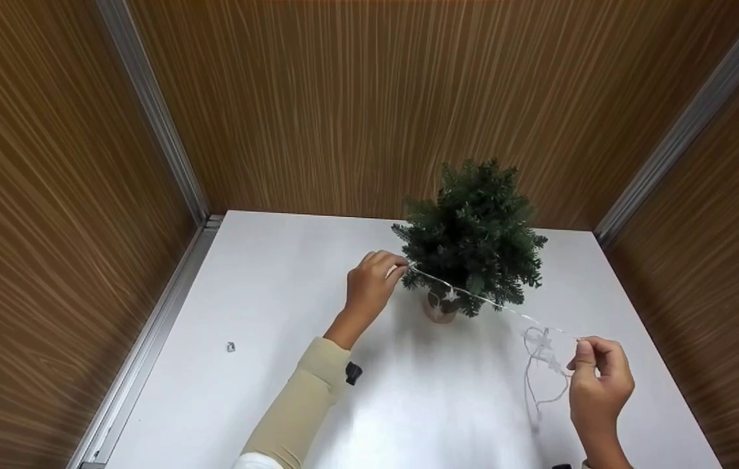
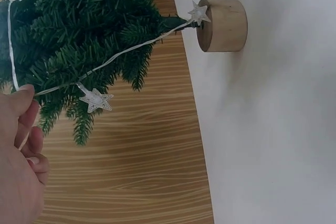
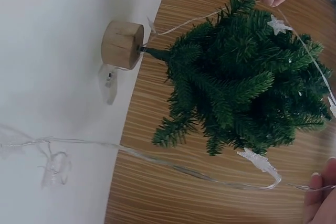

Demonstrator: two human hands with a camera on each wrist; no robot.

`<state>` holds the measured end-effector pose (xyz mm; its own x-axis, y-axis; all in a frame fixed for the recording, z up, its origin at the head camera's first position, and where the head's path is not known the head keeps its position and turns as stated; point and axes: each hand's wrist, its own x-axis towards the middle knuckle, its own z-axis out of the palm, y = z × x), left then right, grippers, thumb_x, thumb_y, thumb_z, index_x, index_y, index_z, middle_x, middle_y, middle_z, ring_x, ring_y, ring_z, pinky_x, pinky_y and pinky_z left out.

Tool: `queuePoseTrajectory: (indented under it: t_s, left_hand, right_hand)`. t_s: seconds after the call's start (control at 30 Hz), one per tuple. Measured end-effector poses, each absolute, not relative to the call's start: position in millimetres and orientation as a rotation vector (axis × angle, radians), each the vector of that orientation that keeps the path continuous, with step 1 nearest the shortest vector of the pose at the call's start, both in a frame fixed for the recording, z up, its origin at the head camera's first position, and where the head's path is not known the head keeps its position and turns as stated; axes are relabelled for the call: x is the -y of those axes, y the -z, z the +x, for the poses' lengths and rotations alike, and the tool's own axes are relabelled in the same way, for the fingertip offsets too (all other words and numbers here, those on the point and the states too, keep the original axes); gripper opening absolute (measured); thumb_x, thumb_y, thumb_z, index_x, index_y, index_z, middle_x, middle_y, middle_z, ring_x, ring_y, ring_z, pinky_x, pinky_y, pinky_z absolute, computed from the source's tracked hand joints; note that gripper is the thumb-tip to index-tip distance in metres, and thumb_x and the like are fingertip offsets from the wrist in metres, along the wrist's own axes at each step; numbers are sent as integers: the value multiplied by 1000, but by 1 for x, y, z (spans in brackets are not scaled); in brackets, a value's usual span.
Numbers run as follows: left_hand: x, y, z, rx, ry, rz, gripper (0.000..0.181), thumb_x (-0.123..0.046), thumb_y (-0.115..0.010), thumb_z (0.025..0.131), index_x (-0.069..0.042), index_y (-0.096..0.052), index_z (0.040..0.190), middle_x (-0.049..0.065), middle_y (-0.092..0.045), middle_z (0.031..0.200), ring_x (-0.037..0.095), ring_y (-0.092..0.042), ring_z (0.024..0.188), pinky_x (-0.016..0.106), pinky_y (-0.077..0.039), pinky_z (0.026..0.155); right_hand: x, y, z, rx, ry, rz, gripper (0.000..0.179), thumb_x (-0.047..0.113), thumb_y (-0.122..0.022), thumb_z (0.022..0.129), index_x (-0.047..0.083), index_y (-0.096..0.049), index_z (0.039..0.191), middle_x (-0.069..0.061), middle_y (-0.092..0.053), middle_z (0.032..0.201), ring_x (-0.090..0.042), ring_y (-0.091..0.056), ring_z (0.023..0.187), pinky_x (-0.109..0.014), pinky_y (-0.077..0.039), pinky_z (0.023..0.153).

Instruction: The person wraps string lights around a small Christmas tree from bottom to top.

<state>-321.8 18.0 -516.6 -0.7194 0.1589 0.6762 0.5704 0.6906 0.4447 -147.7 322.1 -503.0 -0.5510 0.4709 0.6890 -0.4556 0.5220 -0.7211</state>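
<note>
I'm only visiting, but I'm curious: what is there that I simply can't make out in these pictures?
Head view: the small object on the white table is too small to identify.
Head view: the bunched part of the star string is too blurred to count its stars.
Head view: the far side of the tree is hidden by the tree itself.
Left wrist: the left edge cuts off the left hand.
Right wrist: the right edge cuts off the right hand.

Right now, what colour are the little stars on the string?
The stars are whitish. They show best in the left wrist view.
</note>
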Motion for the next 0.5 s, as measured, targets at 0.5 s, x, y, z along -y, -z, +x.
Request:
queuePoseTrajectory:
  t_s: [0.5]
  left_hand:
    - [-28,512,-318,2305,818,-627,8,-30,-73,93,-24,-76,96,-10,-71,94,9,-63,86,29,-52,63]
  right_hand:
    - [-352,496,-166,1912,-1182,-191,15,-2,-55,100,-16,-59,104,6,-52,80,-5,-51,65,-12,-42,60]
